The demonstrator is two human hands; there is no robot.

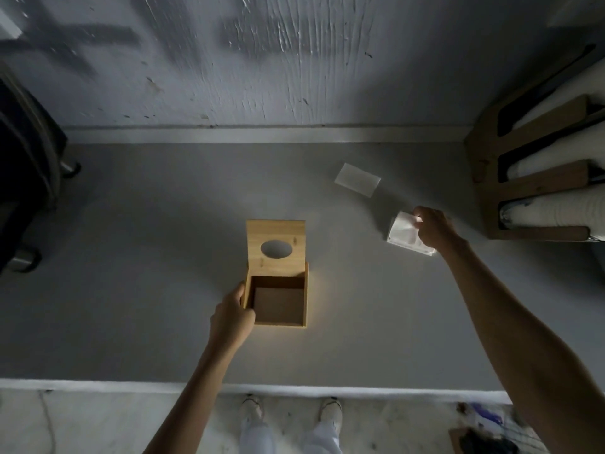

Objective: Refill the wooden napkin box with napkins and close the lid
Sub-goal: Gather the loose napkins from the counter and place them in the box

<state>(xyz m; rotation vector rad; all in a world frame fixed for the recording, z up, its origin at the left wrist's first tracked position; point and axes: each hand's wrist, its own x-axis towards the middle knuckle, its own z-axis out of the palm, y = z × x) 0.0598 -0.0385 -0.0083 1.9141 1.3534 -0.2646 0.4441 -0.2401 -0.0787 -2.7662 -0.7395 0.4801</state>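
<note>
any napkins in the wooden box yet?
No: the wooden box stands with its lid raised and only its bare bottom showing, while the napkin stack is off to the right under the right hand.

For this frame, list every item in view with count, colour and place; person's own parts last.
wooden napkin box: one, light wood, centre of counter, empty inside.
lid: one, light wood with an oval hole, standing open at the box's far edge.
napkin pack: one, white, right of the box, under the right hand.
flat white packet: one, white, lying farther back on the counter.
wooden rack: one, brown, right edge, holding white rolls.
counter: one, grey.
wall: one, grey, rough, behind the counter.
dark object: one, black, left edge; unclear what it is.
shoes: two, pale, on the floor below.
left hand: one, gripping the box's left wall.
right hand: one, grasping the napkin pack.
</note>
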